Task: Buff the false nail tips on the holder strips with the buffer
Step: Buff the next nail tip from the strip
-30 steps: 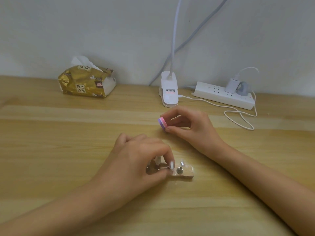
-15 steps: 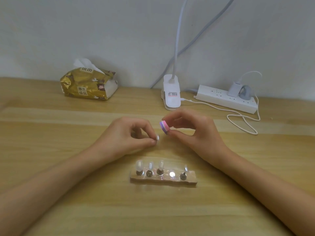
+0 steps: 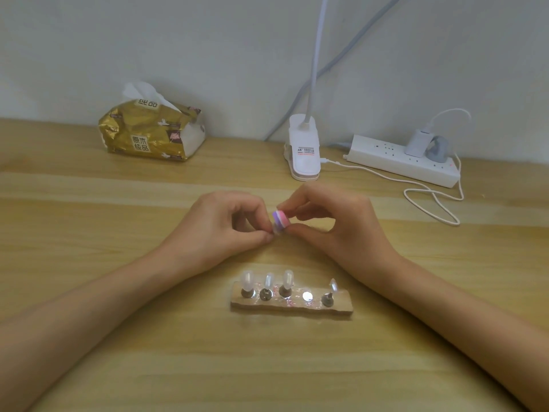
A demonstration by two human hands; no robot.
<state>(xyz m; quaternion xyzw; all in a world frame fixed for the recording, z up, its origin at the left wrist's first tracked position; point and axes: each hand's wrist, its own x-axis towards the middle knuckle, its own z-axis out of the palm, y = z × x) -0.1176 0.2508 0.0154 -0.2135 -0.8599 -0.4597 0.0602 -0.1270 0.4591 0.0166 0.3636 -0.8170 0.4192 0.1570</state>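
A wooden desk [image 3: 89,337] carries everything. Above it the left hand [image 3: 225,230] and right hand [image 3: 335,227] meet fingertip to fingertip. Below both sets of fingers, nearer the person, lies the holder [image 3: 292,306], its long axis running left to right, with four upright tips [image 3: 286,279] and one bare peg [image 3: 307,296]. The right fingers pinch a striped buffer [image 3: 280,223]. The left fingers pinch what is probably a nail tip [image 3: 271,232], mostly hidden, touching the buffer's left side.
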